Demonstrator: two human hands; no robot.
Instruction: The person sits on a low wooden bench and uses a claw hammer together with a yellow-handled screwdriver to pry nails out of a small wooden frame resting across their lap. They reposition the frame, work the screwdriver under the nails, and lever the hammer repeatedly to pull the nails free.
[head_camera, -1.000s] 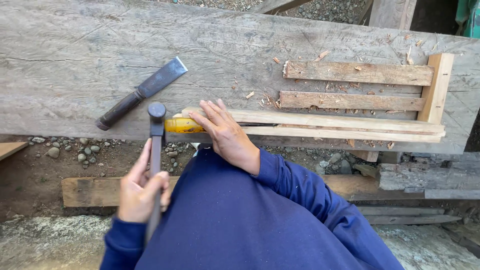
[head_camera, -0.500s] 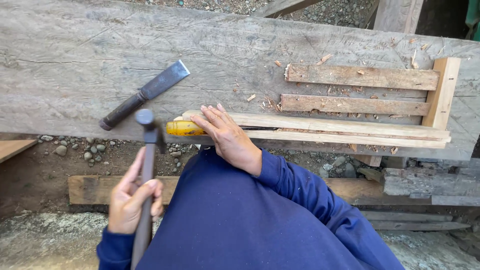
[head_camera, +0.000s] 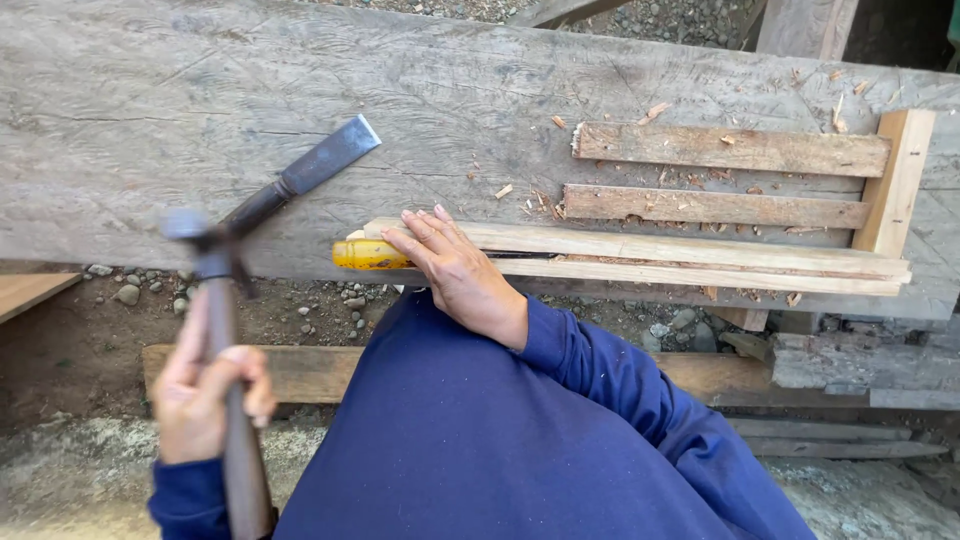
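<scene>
On the weathered grey plank surface (head_camera: 150, 90), near its front edge, my right hand (head_camera: 455, 270) pins pale wooden slats (head_camera: 690, 255) and a yellow-handled chisel (head_camera: 368, 255); my left hand (head_camera: 200, 395) grips a blurred hammer (head_camera: 215, 300).

Chisel (head_camera: 372, 255) lies on bench (head_camera: 150, 120), left of slats (head_camera: 700, 260).
</scene>
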